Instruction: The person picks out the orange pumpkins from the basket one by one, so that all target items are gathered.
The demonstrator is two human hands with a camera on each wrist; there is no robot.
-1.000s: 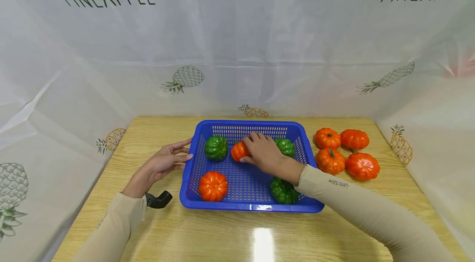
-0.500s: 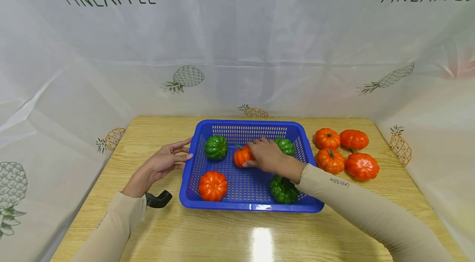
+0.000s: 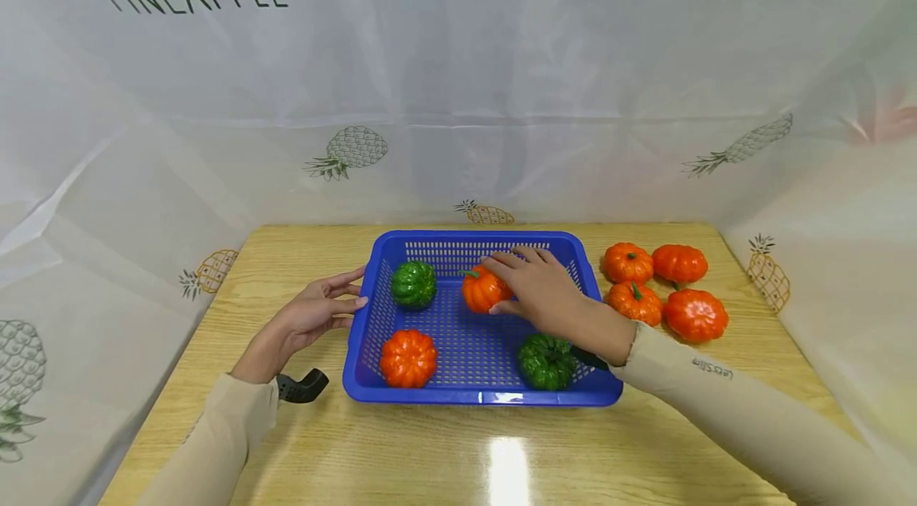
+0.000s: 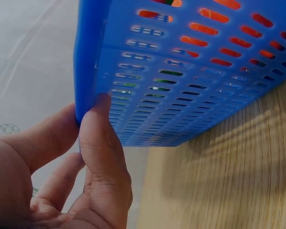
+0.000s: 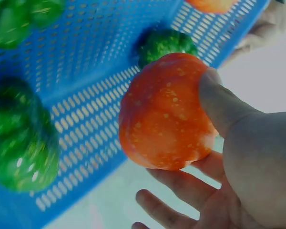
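Observation:
My right hand [image 3: 548,293] holds a small orange pumpkin [image 3: 483,289] with a green stem, over the back half of a blue plastic basket [image 3: 483,397]. In the right wrist view the thumb and fingers grip the sides of this pumpkin [image 5: 167,112]. At the basket's left side, my left hand [image 3: 315,317] pinches the rim [image 4: 89,57] between thumb and finger. Inside the basket lie a green pumpkin [image 3: 413,285] at back left, an orange-red one [image 3: 408,359] at front left and a dark green one [image 3: 547,361] at front right. Another green pumpkin [image 5: 21,136] shows only in the right wrist view.
Several orange pumpkins [image 3: 695,315] are grouped on the wooden table [image 3: 401,450] right of the basket. A black curved object [image 3: 303,387] juts out by the left wrist. White pineapple-print sheeting [image 3: 458,92] encloses the back and sides.
My right hand has lifted the orange pumpkin from the basket floor and shifted it right; its stem has come into view. The left hand stays at the rim.

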